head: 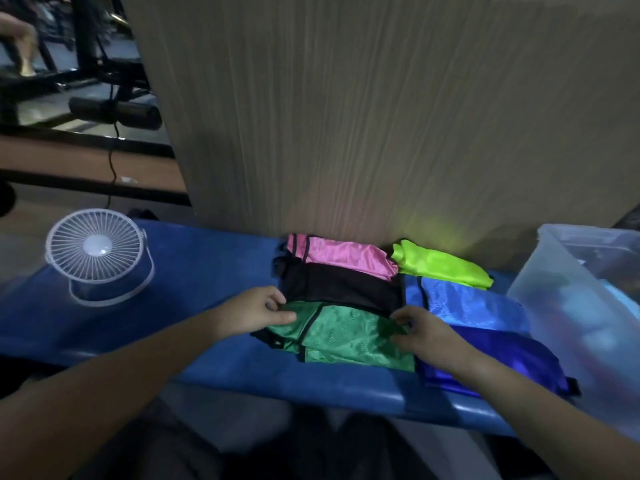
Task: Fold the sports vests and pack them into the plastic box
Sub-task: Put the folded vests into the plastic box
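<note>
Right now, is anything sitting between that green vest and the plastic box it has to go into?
Yes. The folded light blue vest and dark blue vest lie on the bench between the green vest and the plastic box. They lie flat, so lifting the vest over them would likely clear them. Both hands already hold it.

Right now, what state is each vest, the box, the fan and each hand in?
green vest: folded, both hands pinching it
black vest: folded
pink vest: folded
lime vest: folded
light blue vest: folded
dark blue vest: folded
plastic box: open
fan: upright
left hand: pinching
right hand: pinching
</note>
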A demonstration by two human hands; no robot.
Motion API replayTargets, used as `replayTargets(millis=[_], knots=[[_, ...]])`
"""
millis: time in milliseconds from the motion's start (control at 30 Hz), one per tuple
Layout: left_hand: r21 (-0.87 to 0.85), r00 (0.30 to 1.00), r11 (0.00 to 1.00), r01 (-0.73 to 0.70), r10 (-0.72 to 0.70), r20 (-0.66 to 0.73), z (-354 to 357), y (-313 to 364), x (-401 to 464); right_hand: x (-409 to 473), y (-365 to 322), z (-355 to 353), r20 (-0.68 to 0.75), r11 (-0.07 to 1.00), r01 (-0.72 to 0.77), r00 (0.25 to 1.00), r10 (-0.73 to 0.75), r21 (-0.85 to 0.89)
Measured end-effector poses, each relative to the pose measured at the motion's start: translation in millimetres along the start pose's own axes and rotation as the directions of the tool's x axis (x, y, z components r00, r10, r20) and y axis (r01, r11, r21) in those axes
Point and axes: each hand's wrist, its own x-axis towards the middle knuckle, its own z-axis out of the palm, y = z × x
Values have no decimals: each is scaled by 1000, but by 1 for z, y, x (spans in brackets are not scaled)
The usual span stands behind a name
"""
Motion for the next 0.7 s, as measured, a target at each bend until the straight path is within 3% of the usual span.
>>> replayTargets(millis=[100, 267, 500, 700], knots=[[81, 999, 996, 46, -48, 18, 8, 4, 5, 8, 5, 2, 16, 980, 65, 998, -63, -190], [192, 999, 980, 44, -45, 3, 12, 6, 7, 11, 7, 8, 28, 930, 89, 996, -84, -355], [-156, 998, 986, 61, -56, 33, 4, 17, -12, 9, -1, 9, 7, 760, 73, 996, -90, -646], [-182, 984, 977, 113, -85, 155, 16, 20, -13, 7, -10, 4, 88, 760, 107, 994, -66, -641]])
